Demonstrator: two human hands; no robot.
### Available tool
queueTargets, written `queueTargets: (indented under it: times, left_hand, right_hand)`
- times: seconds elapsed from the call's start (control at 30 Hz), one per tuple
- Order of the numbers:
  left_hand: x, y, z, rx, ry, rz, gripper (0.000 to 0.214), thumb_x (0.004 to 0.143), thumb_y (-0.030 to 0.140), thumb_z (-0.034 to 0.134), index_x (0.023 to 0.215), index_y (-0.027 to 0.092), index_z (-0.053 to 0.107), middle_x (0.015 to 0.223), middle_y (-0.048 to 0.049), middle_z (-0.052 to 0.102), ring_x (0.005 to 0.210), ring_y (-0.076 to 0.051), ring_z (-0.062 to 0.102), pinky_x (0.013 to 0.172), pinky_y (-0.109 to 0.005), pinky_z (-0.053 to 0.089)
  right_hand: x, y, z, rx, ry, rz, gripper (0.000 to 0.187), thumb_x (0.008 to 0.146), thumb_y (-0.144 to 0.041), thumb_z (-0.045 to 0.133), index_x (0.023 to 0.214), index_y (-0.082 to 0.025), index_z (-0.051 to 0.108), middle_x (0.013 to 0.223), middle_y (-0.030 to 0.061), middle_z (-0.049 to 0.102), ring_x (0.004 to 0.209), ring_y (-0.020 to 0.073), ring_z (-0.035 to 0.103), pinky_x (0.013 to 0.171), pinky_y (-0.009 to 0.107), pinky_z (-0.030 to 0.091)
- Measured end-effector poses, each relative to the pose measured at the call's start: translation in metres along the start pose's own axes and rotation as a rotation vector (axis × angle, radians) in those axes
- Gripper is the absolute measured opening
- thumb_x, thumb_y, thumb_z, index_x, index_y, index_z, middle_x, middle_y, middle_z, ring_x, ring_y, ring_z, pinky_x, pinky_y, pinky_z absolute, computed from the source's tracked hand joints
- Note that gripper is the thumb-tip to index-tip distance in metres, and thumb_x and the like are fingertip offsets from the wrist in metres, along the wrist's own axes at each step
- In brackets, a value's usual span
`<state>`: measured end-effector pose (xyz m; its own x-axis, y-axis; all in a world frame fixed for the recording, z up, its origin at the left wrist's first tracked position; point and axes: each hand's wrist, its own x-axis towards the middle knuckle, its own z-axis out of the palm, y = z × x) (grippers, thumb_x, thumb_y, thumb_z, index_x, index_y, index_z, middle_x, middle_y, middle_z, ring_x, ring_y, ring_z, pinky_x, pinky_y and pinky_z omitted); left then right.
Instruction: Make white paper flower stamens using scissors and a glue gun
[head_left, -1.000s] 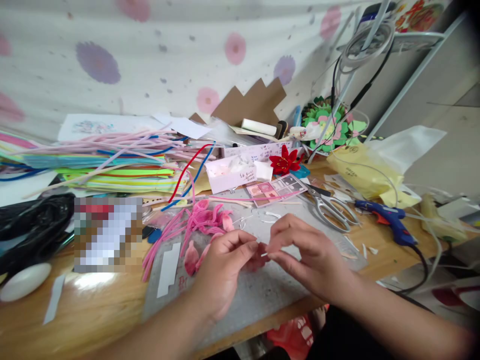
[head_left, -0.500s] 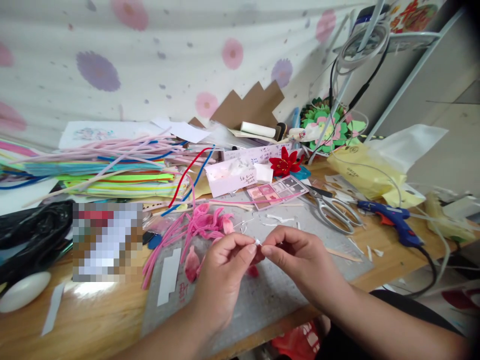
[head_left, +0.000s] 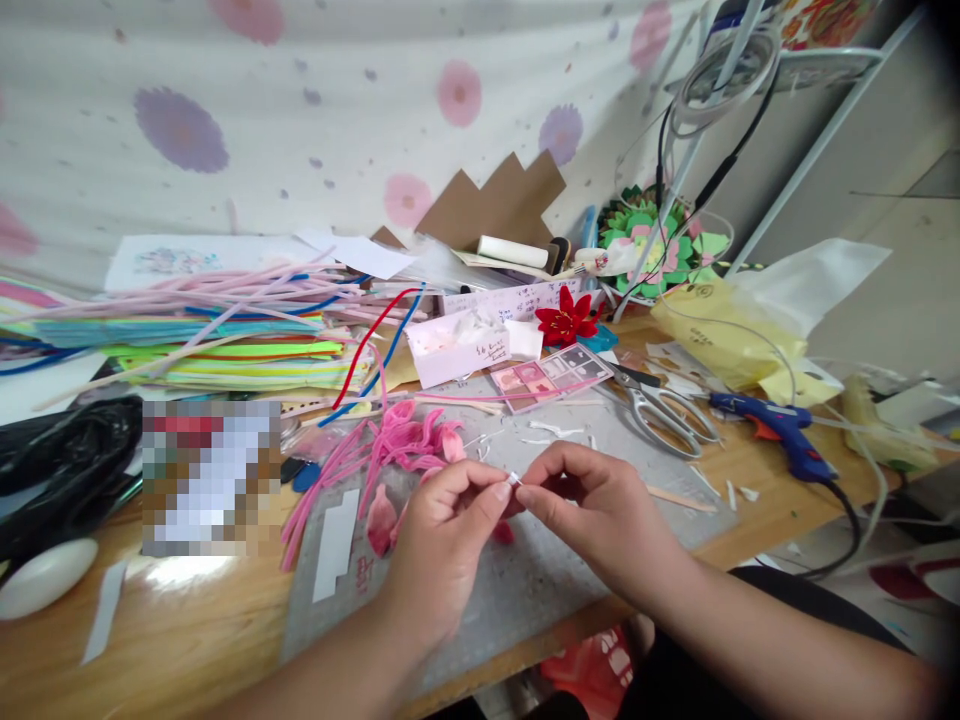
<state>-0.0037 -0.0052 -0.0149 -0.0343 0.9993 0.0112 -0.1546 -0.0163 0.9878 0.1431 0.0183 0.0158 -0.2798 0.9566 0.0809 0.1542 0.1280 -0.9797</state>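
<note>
Over the grey cutting mat (head_left: 517, 630), my left hand (head_left: 454, 540) and my right hand (head_left: 600, 510) meet fingertip to fingertip. Between them is a small white piece (head_left: 513, 479), too small to name. Thumb and forefinger of the left hand pinch it; the right hand's fingertips are closed on its other side, touching it. Just beyond the left hand lies a tangle of pink pipe cleaners (head_left: 405, 440). A pink fuzzy petal (head_left: 381, 522) rests left of that hand, and a bit of another pink petal shows beneath the fingers.
Scissors (head_left: 664, 410) and a blue glue gun (head_left: 780, 430) lie to the right. Behind are a makeup palette (head_left: 551, 378), a white box (head_left: 457, 350) and a red flower (head_left: 568, 318). Bundled pipe cleaners (head_left: 232, 365) and a black plastic bag (head_left: 67, 470) fill the left.
The view has shifted slightly. Both hands stay together at the small white piece, with only a slight change in the fingers.
</note>
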Motion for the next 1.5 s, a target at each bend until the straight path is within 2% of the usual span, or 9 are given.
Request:
queueTargets:
  times: [0.23, 0.4, 0.5, 0.7, 1.03, 1.23, 1.4, 1.5]
  left_hand:
    - [-0.002, 0.004, 0.001, -0.054, -0.059, -0.047, 0.009, 0.082, 0.025, 0.063, 0.077, 0.019, 0.067, 0.072, -0.0003, 0.066, 0.069, -0.014, 0.058, 0.065, -0.026, 0.043]
    - [0.001, 0.004, -0.001, 0.023, -0.112, -0.06, 0.01, 0.082, 0.024, 0.061, 0.074, 0.019, 0.066, 0.068, 0.0, 0.064, 0.067, -0.014, 0.057, 0.064, -0.027, 0.042]
    - [0.001, 0.005, -0.002, 0.068, -0.146, -0.05, 0.014, 0.082, 0.023, 0.059, 0.07, 0.018, 0.064, 0.066, -0.0005, 0.064, 0.066, -0.015, 0.056, 0.065, -0.028, 0.043]
    - [0.002, 0.006, -0.001, 0.166, -0.138, -0.049, 0.015, 0.081, 0.023, 0.057, 0.068, 0.018, 0.062, 0.065, -0.0008, 0.064, 0.065, -0.015, 0.056, 0.063, -0.027, 0.042]
    - [0.001, 0.018, 0.002, 0.379, -0.107, -0.023, 0.014, 0.075, 0.019, 0.057, 0.061, 0.018, 0.059, 0.062, 0.0004, 0.058, 0.062, -0.014, 0.052, 0.055, -0.024, 0.037]
    - [0.001, 0.016, 0.003, 0.371, -0.128, -0.027, 0.012, 0.074, 0.019, 0.056, 0.062, 0.018, 0.06, 0.061, 0.0008, 0.058, 0.059, -0.013, 0.05, 0.054, -0.024, 0.038]
    - [0.001, 0.016, 0.004, 0.392, -0.115, -0.017, 0.013, 0.073, 0.018, 0.055, 0.06, 0.018, 0.059, 0.06, 0.0017, 0.056, 0.057, -0.013, 0.048, 0.053, -0.024, 0.036]
    - [0.002, 0.016, 0.003, 0.382, -0.118, -0.026, 0.013, 0.073, 0.018, 0.056, 0.06, 0.019, 0.058, 0.059, 0.0025, 0.054, 0.056, -0.012, 0.047, 0.053, -0.024, 0.035]
  right_hand:
    - [0.001, 0.005, -0.012, 0.144, -0.059, -0.012, 0.015, 0.079, -0.03, 0.062, 0.077, -0.016, 0.066, 0.069, 0.0015, 0.063, 0.066, 0.0131, 0.057, 0.064, 0.027, 0.046]
    - [0.005, 0.008, -0.017, 0.35, -0.192, 0.111, 0.01, 0.08, -0.026, 0.064, 0.078, -0.016, 0.067, 0.069, -0.0002, 0.062, 0.064, 0.0108, 0.055, 0.062, 0.024, 0.044]
    - [0.005, 0.007, -0.018, 0.372, -0.241, 0.146, 0.011, 0.08, -0.026, 0.065, 0.077, -0.016, 0.067, 0.068, 0.0002, 0.063, 0.064, 0.0108, 0.055, 0.062, 0.025, 0.044]
    - [0.005, 0.001, -0.018, 0.217, -0.206, 0.122, 0.01, 0.076, -0.024, 0.065, 0.071, -0.016, 0.065, 0.061, -0.0021, 0.059, 0.058, 0.0095, 0.051, 0.058, 0.023, 0.04]
    - [0.005, -0.002, -0.02, -0.042, -0.209, 0.09, 0.009, 0.076, -0.023, 0.062, 0.068, -0.018, 0.063, 0.063, -0.0029, 0.063, 0.058, 0.0102, 0.055, 0.055, 0.022, 0.04]
    - [0.004, -0.002, -0.017, -0.197, -0.19, 0.016, 0.01, 0.077, -0.02, 0.059, 0.067, -0.019, 0.06, 0.061, -0.0025, 0.061, 0.056, 0.0108, 0.053, 0.053, 0.022, 0.039]
    - [0.002, 0.0, -0.014, -0.412, -0.105, -0.141, 0.011, 0.076, -0.016, 0.057, 0.065, -0.019, 0.059, 0.062, -0.0015, 0.059, 0.058, 0.0117, 0.052, 0.055, 0.024, 0.039]
    - [0.002, -0.001, -0.016, -0.319, -0.154, -0.084, 0.014, 0.079, -0.019, 0.055, 0.066, -0.018, 0.059, 0.063, -0.0011, 0.059, 0.06, 0.0121, 0.053, 0.058, 0.025, 0.04]
